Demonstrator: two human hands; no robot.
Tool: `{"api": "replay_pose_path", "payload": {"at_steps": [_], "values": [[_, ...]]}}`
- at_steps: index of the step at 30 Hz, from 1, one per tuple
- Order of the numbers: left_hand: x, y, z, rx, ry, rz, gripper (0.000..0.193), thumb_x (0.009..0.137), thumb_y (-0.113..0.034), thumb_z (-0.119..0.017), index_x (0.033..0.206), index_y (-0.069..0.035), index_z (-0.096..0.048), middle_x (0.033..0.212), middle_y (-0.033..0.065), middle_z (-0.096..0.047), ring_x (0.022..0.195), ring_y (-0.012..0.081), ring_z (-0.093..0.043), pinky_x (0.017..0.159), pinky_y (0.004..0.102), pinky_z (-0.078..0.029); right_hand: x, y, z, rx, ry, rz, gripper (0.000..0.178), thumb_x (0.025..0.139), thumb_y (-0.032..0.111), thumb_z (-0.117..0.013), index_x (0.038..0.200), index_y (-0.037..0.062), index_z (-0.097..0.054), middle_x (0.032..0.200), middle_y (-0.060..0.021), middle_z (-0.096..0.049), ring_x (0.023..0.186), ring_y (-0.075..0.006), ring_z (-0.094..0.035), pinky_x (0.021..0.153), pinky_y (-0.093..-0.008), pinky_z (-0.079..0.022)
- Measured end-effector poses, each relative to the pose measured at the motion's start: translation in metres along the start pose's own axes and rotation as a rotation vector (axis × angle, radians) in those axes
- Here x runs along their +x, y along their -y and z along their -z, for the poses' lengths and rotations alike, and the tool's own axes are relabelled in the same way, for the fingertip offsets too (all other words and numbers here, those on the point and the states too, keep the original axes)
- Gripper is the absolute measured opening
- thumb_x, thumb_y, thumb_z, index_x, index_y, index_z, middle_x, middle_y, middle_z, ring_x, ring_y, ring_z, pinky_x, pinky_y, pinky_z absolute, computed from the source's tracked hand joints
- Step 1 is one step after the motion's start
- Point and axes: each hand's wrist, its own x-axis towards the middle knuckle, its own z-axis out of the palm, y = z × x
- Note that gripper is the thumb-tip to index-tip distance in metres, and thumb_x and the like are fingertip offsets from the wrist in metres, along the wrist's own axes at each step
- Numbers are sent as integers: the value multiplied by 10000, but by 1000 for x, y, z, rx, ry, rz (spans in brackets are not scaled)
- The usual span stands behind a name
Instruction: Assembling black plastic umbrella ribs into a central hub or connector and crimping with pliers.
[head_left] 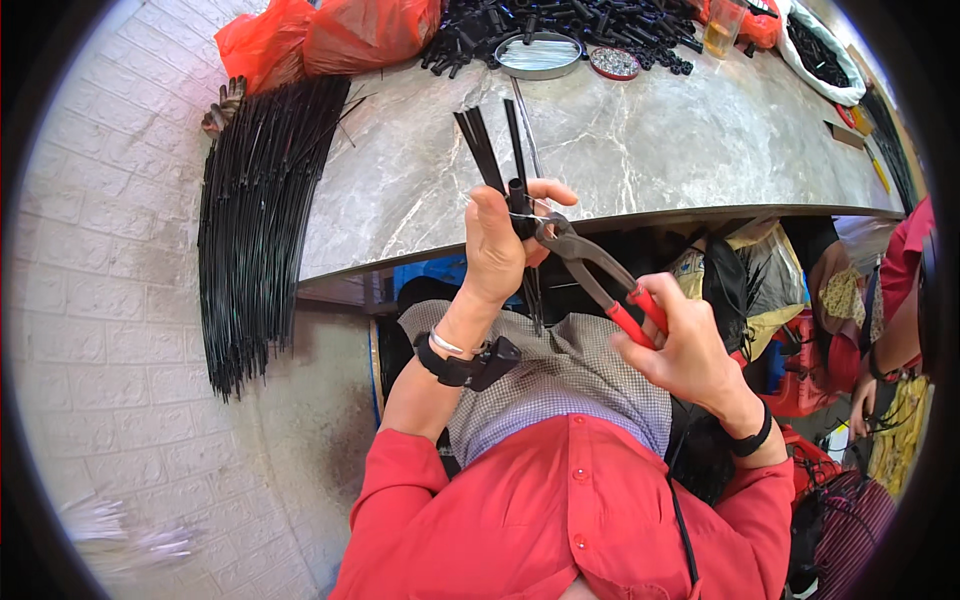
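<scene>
Grey stone with white lines makes the top of the counter (640,150), and its front edge looks curved. A white wall with a brick pattern (110,250) is to the left of the counter. A big bunch of long, thin black sticks (260,230) hangs over the counter's left end. Shiny red plastic bags (370,35) sit at the counter's back left. Along the counter's back are a messy heap of short black tubes (600,20), a round metal tin (530,73) with thin, pale sticks (540,53) in it, and a small, round red dish (614,77). A white sack (850,93) of black things is at the counter's far right.

Of the two hands, the left hand (497,245) is up by the counter's front edge, thumb pointing up. It is wrapped around one upright black tube (516,190) and a few thin black rods (480,150). The right hand (695,345) is in front of the counter, fingers curled around dark metal pliers with red handles (566,243). Their nose touches or nearly touches a thin, pale wire (522,215); I cannot tell which.
</scene>
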Motion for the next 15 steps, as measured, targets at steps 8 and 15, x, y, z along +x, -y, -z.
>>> {"api": "replay_pose_path", "payload": {"at_steps": [8,15], "values": [[0,0,2,-16,69,11,997,735,-853,-202,904,31,-631,482,-74,-420,389,8,-317,367,170,-241,3,3,30,743,431,-414,360,691,14,-652,1030,-39,-543,735,-7,-535,561,-76,-506,488,-247,-400],[-1,-2,-3,26,23,30,996,739,-851,-195,881,33,-630,466,-81,-394,381,8,-308,368,170,-238,-1,-15,16,-38,-15,259,257,908,168,-515,1072,-25,-558,743,-9,-519,610,-81,-464,545,-249,-381]]}}
